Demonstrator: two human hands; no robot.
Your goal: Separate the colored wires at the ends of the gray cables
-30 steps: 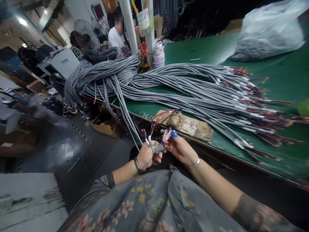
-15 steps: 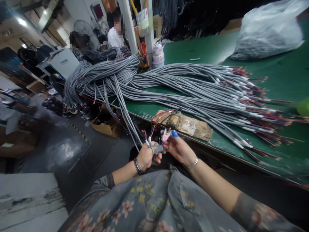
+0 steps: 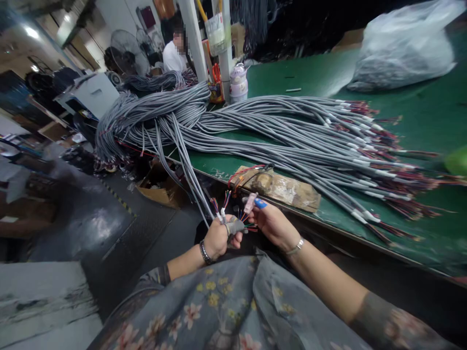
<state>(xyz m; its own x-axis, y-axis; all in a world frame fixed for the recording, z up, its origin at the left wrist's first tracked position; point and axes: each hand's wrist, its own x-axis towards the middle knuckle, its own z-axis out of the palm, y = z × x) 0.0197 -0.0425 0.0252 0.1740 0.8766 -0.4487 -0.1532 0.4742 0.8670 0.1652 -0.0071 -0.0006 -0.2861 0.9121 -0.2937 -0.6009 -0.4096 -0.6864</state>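
My left hand (image 3: 218, 240) is closed around the ends of several grey cables (image 3: 194, 181), with a grey wrap on its thumb. Thin coloured wires (image 3: 226, 198) fan out above and to the right of its fingers. Close beside it, my right hand (image 3: 274, 226) pinches a small pale pink connector (image 3: 250, 202) between thumb and finger. A blue covering shows on one of its fingertips. Coloured wires run between the connector and the left hand; whether they are seated in it I cannot tell.
A wooden block (image 3: 288, 189) with a taped lump and wire leads lies at the green table's (image 3: 255, 181) edge. A large bundle of grey cables (image 3: 248, 124) covers the tabletop. A plastic bag (image 3: 404, 48) sits at the back right, a cardboard box (image 3: 160, 187) below. A person (image 3: 173, 56) sits far back.
The pink connector has turned more upright and shifted slightly left in my right hand's pinch. My left hand keeps its hold on the cables, nearly in place.
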